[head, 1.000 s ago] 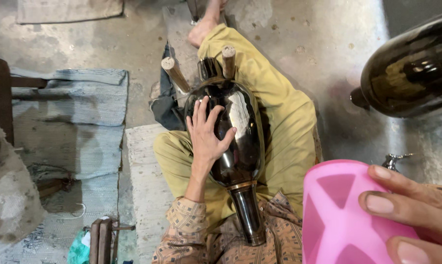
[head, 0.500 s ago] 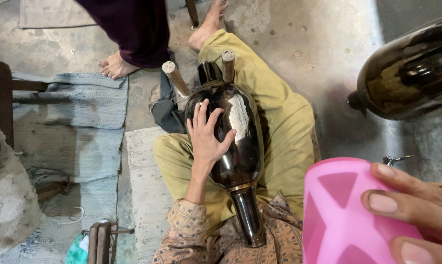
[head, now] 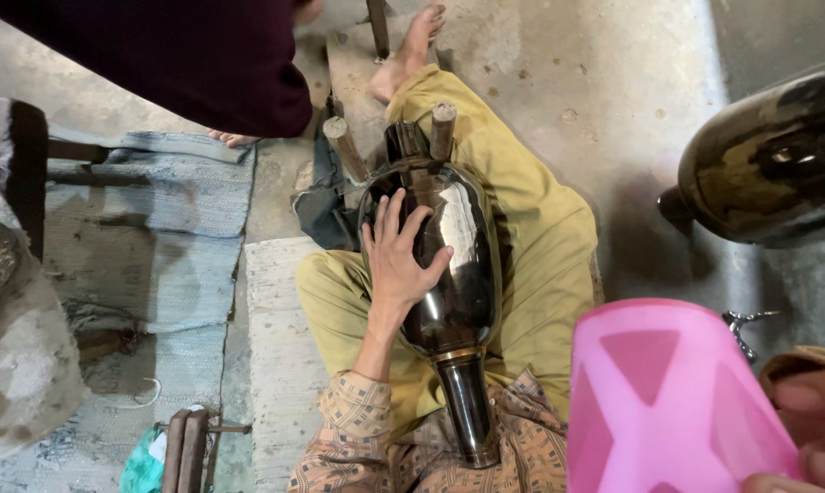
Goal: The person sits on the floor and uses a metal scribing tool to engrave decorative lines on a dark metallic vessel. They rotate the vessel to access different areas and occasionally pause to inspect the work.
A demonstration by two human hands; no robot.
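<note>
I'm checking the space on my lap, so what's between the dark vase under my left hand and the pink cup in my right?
In the head view, only a yellow trouser leg lies between the vase and the pink cup.

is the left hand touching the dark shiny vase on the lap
Touching. The head view shows the left hand lying flat, fingers spread, on the vase body.

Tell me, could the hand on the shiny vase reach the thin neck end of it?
Probably yes. The left hand lies flat on the dark vase's belly, and the neck sits just below it, nearer the person's body, with nothing covering it. The right hand is busy with the pink cup.
</note>
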